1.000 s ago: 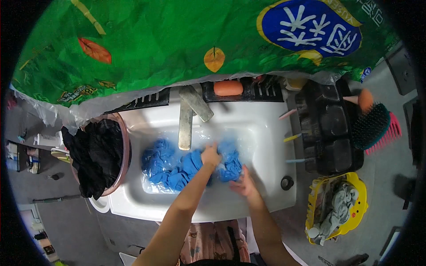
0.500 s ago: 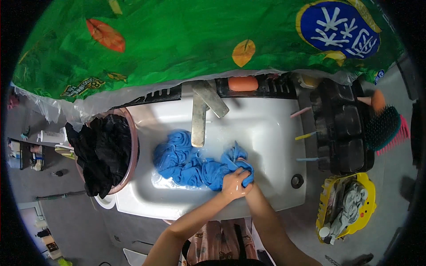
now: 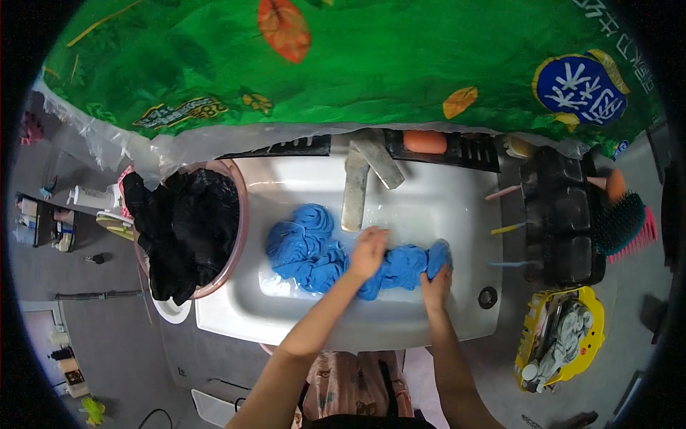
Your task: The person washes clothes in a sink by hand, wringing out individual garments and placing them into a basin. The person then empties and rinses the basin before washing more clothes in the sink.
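Note:
A wet blue cloth (image 3: 314,247) lies bunched in a white sink (image 3: 457,207), stretched from the left of the basin to the right. My left hand (image 3: 368,252) presses down on the middle of the cloth, just under the metal tap (image 3: 355,187). My right hand (image 3: 436,284) grips the cloth's right end near the sink's front rim.
A pink basin (image 3: 239,214) holding dark clothes sits at the sink's left. An orange soap bar (image 3: 424,141) lies behind the tap. To the right are a black rack (image 3: 564,222), a hairbrush (image 3: 618,223) and a yellow tray (image 3: 561,336). A green patterned sheet (image 3: 357,64) hangs behind.
Both hands were bunched together on the cloth's right end at the front rim; now the left hand has shifted left and up onto the cloth's middle, spreading the cloth.

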Demonstrator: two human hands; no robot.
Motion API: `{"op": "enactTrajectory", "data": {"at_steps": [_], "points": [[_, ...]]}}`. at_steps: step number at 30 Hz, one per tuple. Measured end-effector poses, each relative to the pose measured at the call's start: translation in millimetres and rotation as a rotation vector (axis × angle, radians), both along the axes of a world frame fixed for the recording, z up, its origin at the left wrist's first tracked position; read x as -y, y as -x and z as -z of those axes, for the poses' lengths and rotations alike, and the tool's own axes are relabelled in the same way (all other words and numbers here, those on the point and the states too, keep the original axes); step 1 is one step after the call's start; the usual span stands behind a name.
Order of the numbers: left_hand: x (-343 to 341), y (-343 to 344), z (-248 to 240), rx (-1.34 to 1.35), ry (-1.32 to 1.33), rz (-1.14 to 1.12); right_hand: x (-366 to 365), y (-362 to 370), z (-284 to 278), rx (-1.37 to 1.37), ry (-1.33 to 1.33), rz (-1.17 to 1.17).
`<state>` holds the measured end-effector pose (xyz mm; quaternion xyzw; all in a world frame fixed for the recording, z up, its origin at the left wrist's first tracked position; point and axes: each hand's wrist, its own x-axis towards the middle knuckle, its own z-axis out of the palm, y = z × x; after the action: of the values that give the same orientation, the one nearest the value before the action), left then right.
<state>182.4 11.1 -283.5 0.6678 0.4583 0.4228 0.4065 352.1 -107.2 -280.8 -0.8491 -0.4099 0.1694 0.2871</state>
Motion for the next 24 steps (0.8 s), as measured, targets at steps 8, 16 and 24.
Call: {"op": "enactTrajectory", "data": {"at_steps": [8,16,24], "points": [[1.4,134.4,-11.2,-1.182,0.065,0.118,-46.3,119.6,-13.4,0.566,0.117,-0.493],[16.5,165.5,-41.1,-1.386,0.464,0.084,-40.6,53.8,-1.9,0.473,0.225,-0.633],[43.3,192.2,-1.3,-0.868,0.088,-0.231,-51.3,125.3,-34.8,0.549,0.179,-0.666]]}}
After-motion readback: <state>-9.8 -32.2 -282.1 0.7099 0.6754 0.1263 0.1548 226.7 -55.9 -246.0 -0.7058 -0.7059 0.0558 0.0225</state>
